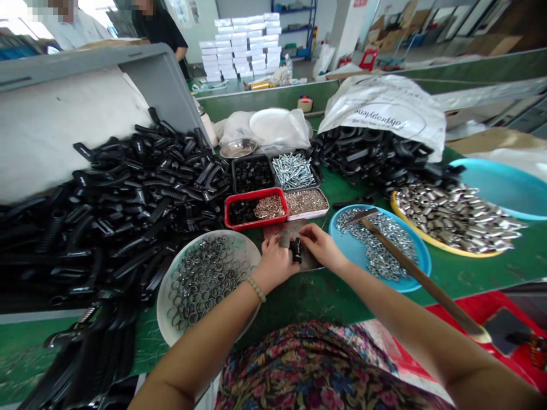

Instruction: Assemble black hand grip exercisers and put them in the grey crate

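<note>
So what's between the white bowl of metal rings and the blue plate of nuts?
In the head view, a flat metal sheet lies there, with a small black part pinched above it between the left hand and right hand.

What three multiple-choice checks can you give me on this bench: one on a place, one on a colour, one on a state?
1. Where does the hammer lie? A on the blue plate; B on the floor; C on the white bag.
2. What colour is the tray nearest the left hand? A green; B red; C white.
3. How is the left hand? A gloved; B gripping the hammer; C bare, with a bead bracelet.
1 A: its head and handle cross the plate. 2 B: its rim shows red. 3 C: beads circle the wrist.
</note>
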A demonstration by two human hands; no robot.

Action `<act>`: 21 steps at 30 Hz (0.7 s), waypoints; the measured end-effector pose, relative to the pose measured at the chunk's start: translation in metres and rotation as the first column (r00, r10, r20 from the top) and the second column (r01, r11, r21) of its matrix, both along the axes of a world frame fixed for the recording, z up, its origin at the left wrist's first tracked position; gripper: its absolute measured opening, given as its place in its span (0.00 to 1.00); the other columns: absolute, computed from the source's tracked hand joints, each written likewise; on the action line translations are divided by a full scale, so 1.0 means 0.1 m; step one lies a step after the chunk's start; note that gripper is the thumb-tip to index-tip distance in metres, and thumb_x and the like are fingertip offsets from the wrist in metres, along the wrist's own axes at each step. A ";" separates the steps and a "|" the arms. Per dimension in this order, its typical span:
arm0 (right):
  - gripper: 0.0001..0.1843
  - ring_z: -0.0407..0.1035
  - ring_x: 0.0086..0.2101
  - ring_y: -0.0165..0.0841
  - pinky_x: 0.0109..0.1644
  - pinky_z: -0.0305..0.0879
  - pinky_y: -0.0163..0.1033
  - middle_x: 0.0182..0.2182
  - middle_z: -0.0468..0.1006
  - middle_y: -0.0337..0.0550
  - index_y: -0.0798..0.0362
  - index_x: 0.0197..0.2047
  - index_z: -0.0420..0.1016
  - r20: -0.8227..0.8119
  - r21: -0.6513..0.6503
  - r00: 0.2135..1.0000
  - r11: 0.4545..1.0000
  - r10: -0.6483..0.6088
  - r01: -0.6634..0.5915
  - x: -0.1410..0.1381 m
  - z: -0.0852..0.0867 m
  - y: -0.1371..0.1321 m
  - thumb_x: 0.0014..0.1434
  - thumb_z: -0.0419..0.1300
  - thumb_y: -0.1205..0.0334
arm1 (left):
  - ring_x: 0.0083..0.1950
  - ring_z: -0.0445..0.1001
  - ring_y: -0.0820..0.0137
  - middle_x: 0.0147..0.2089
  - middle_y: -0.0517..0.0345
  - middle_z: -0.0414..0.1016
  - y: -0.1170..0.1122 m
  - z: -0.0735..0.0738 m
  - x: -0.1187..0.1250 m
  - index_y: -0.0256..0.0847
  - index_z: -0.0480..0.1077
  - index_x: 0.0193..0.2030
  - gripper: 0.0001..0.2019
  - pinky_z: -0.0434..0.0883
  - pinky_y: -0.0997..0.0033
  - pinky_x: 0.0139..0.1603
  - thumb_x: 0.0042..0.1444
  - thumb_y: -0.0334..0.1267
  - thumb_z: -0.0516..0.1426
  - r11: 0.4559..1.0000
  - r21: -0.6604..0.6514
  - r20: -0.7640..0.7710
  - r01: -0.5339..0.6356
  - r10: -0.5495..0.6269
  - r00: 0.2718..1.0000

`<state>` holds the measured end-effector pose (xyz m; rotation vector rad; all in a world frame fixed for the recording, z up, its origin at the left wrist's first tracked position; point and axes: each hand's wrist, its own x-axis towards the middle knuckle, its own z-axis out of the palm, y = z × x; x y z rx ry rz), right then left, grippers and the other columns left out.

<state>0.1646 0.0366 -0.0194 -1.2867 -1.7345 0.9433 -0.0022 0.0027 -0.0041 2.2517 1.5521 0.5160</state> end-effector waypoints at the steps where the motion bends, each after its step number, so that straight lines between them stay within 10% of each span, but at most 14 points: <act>1: 0.06 0.69 0.35 0.32 0.42 0.66 0.41 0.32 0.73 0.39 0.52 0.38 0.66 -0.001 0.001 1.000 1.000 -0.009 0.009 0.00 -0.02 -0.01 0.58 0.54 0.60 | 0.58 0.61 0.56 0.55 0.46 0.68 0.00 0.00 0.00 0.38 0.57 0.57 0.31 0.56 0.53 0.58 0.44 0.36 0.59 1.000 -0.008 -0.001 -0.003 0.003 1.000; 11: 0.05 0.68 0.40 0.36 0.48 0.66 0.45 0.36 0.73 0.45 0.51 0.40 0.68 0.113 0.136 0.993 0.989 0.046 -0.061 0.06 -0.05 -0.02 0.59 0.53 0.62 | 0.55 0.63 0.55 0.52 0.45 0.69 -0.02 0.01 0.01 0.36 0.59 0.55 0.28 0.57 0.53 0.55 0.46 0.38 0.57 0.999 0.041 -0.032 0.000 0.002 1.000; 16: 0.12 0.68 0.43 0.39 0.49 0.66 0.48 0.40 0.73 0.51 0.53 0.45 0.69 0.423 0.368 0.895 0.876 0.141 -0.311 0.03 0.03 -0.08 0.63 0.47 0.67 | 0.55 0.63 0.54 0.53 0.43 0.68 -0.03 0.02 0.03 0.35 0.59 0.55 0.27 0.56 0.53 0.55 0.47 0.40 0.57 0.998 0.057 -0.049 -0.005 0.008 0.999; 21: 0.15 0.67 0.47 0.42 0.51 0.65 0.49 0.46 0.72 0.56 0.55 0.52 0.66 0.640 0.370 0.760 0.913 -0.116 -0.173 0.43 0.20 -0.12 0.64 0.50 0.61 | 0.56 0.62 0.54 0.52 0.44 0.70 -0.03 0.02 0.03 0.37 0.60 0.55 0.28 0.55 0.53 0.57 0.45 0.39 0.59 0.999 0.034 -0.040 -0.009 0.010 0.999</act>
